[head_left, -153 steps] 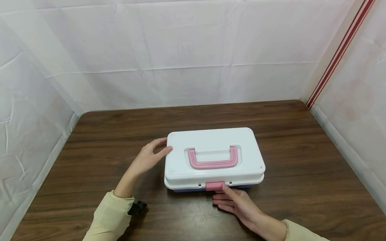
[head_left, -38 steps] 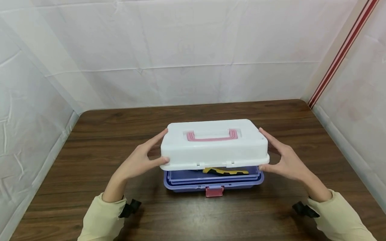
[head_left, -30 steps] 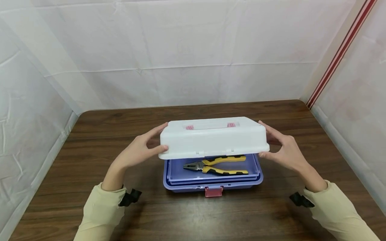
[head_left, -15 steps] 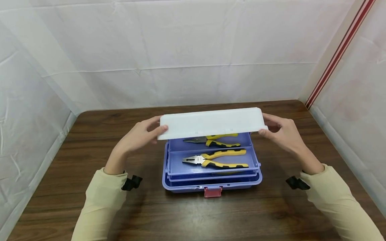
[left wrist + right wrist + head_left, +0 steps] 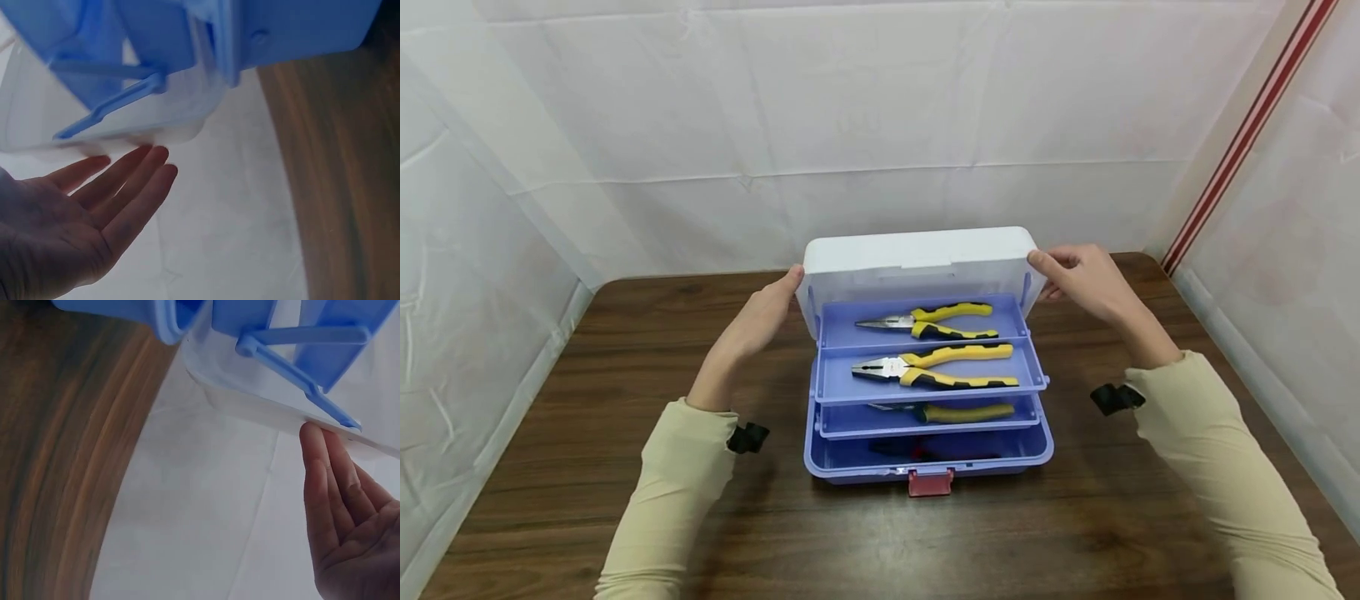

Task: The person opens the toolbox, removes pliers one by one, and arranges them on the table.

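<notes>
Item: blue plastic cantilever toolbox (image 5: pixel 925 454), centre of the frame in the head view, standing on a dark brown wood-grain table (image 5: pixel 550 467). White plastic lid (image 5: pixel 917 254) swung up and back, standing at the rear of the box, its inside facing the viewer. Three stepped blue trays fanned out below it.

Contents: long-nose pliers with yellow-and-black handles (image 5: pixel 928 319) in the uppermost tray; combination pliers with yellow-and-black handles (image 5: pixel 936 377) in the middle tray; a third yellow-handled tool (image 5: pixel 951 412) in the lowest tray, partly hidden. A dark object in the bottom compartment, too shadowed to identify. Red-pink latch (image 5: pixel 931 482) hanging at the front edge.

Left hand (image 5: pixel 760 312): left of centre, forearm reaching forward, fingers straight, tips against the lid's left end. The left wrist view shows an open palm (image 5: pixel 81 219) with extended fingers just under the lid's rim.

Right hand (image 5: pixel 1078 275): right of centre, wrist raised, fingers laid on the lid's upper right corner. The right wrist view shows flat fingers (image 5: pixel 322 469) touching the lid's edge, nothing grasped.

Surround: white fabric walls (image 5: pixel 625 125); red-striped post (image 5: pixel 1247 125) upper right. Pale yellow sleeves (image 5: pixel 677 492) on both arms.
</notes>
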